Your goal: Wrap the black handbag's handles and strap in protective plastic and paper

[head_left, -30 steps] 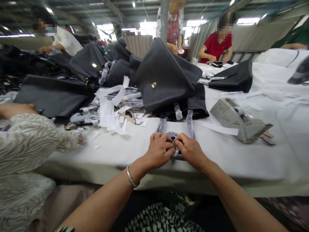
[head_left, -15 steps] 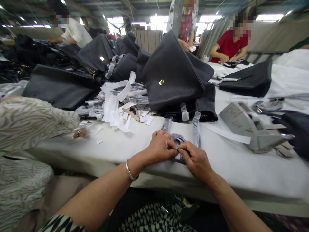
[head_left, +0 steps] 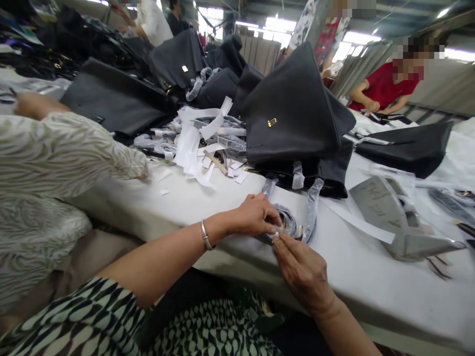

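A black leather handbag with a small gold clasp lies on its side on the white table. Its plastic-wrapped handle loops toward the table's near edge. My left hand, with a silver bracelet on the wrist, pinches the wrapped handle from the left. My right hand is closed on the same wrapping from below, its fingertips meeting the left hand's. What lies between the fingertips is too small to make out.
A grey tape dispenser stands to the right. White paper strips and scraps are heaped behind, with several more black bags beyond. A person's patterned sleeve reaches in from the left. Other people work at the far side.
The view has swung right and tilted. My right hand has dropped toward the table's near edge, while both hands keep pinching the wrapped handle. The neighbour's sleeve has moved further over the table.
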{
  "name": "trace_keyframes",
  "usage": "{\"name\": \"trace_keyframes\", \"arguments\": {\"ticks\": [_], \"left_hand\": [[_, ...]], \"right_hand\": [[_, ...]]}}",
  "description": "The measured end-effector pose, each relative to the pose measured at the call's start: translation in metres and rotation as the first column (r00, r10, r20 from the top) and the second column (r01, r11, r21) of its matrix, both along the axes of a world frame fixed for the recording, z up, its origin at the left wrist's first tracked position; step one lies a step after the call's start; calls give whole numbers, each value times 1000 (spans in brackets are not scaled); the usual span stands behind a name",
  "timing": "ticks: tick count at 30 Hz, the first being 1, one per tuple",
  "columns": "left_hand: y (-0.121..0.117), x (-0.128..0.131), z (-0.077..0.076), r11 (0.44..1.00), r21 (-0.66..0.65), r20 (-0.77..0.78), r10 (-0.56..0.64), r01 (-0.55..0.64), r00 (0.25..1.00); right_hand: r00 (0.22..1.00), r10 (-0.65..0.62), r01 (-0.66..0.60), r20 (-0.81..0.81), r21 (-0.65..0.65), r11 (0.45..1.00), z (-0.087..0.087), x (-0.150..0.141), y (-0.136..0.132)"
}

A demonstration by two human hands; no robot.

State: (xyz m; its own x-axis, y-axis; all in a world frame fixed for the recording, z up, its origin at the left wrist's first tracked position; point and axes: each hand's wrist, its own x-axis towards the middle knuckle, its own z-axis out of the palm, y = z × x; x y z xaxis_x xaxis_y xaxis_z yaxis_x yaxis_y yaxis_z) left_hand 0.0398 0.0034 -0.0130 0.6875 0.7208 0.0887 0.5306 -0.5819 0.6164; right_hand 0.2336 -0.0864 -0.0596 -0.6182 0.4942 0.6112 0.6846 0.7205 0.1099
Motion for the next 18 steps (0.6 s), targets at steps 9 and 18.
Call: {"name": "trace_keyframes", "arguments": {"ticks": [9,18], "left_hand": [[-15,-4,-16,970,216,8,-117,112,993],[-10,4,-37,881,464,4,-103,89,995]], "right_hand": [[992,-101,115,76,-216,970,17,12,-33],[617,-605,640,-503,-126,758,76,179,0]]}}
